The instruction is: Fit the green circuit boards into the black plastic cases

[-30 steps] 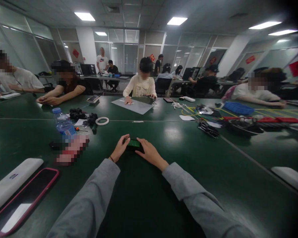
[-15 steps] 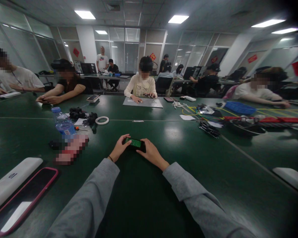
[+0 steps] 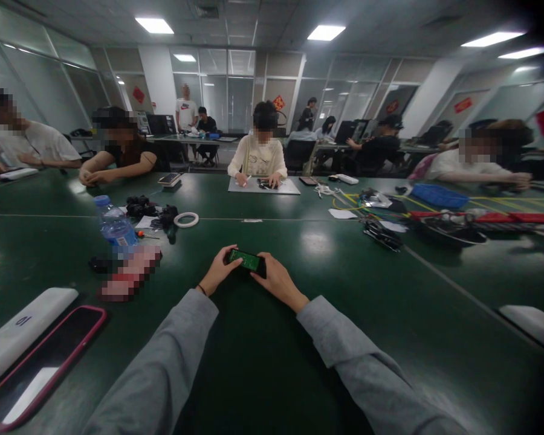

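Observation:
Held sideways between both hands is a dark smartphone with a mostly green picture lit on its screen. My left hand grips its left end, the thumb lying over the screen. Around the right end my right hand is closed, with the thumb at the lower edge. The phone is just above the green table. Fingers behind the phone are hidden.
At left are a white oblong device, a phone in a pink case, a water bottle, black cables and a white ring. A blue tray is at right. Across the table sits a person.
My left thumb has shifted right, further over the screen. The person opposite has moved both hands on the grey board. My right hand has hardly moved.

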`<action>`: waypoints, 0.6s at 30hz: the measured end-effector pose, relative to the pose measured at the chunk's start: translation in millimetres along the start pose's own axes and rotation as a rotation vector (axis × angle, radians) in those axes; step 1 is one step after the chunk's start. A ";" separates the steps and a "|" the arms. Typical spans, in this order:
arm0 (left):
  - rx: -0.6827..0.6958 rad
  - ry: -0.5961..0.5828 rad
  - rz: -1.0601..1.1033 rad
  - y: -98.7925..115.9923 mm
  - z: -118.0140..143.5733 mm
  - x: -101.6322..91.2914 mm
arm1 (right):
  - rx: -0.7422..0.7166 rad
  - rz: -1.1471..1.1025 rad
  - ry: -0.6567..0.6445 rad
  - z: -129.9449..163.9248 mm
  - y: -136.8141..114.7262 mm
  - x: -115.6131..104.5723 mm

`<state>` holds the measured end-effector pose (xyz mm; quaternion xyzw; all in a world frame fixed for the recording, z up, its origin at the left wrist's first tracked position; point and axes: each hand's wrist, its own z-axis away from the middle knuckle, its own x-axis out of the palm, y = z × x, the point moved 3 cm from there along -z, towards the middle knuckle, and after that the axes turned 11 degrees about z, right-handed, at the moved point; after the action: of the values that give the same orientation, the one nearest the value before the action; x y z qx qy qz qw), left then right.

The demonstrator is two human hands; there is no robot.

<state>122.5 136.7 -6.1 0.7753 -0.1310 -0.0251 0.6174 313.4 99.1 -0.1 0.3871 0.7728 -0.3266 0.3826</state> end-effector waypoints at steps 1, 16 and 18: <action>-0.001 -0.003 0.000 0.6 0.2 0.0 | 0.002 -0.001 -0.003 0.1 -0.1 0.1; -0.060 0.001 0.067 0.3 2.7 -3.7 | -0.030 0.026 -0.014 -0.4 -5.2 -5.3; -0.045 0.007 0.059 -1.8 1.9 -4.3 | -0.035 0.031 -0.010 -0.4 -5.3 -4.5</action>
<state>118.3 136.3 -8.8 0.7571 -0.1512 -0.0070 0.6355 310.7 95.3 5.0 0.3906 0.7702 -0.3090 0.3983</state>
